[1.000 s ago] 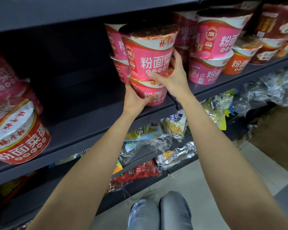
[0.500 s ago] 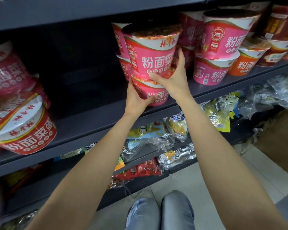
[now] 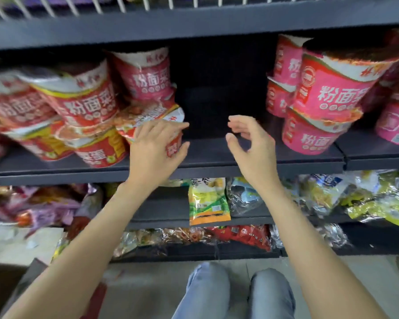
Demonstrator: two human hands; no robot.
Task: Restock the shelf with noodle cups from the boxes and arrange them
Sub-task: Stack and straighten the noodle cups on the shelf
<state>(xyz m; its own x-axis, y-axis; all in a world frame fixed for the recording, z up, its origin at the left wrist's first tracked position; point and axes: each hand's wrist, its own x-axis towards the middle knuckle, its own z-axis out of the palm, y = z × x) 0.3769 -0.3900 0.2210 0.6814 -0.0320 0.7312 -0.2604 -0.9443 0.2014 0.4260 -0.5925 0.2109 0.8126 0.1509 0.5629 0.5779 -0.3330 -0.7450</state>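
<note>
Dark grey metal is forming the shelf (image 3: 251,161) that is running across the head view, and noodle cups are sitting on it in two groups with a bare gap between them. On the left, red noodle cups (image 3: 83,100) are leaning in an untidy double layer, and one tilted cup (image 3: 152,125) is lying at the right end of that group, near the shelf's front edge. The left hand (image 3: 156,149) is resting over this tilted cup, fingers spread across its lid and thumb hooking round its right side. The right hand (image 3: 251,143) is hovering in the gap, fingers loosely curled and holding nothing, well apart from the pink noodle cups (image 3: 332,97) that are standing stacked two high on the right. Snack packets (image 3: 209,203) are lying on the lower shelves, and knees in blue jeans (image 3: 235,293) are showing at the near bottom edge.
</note>
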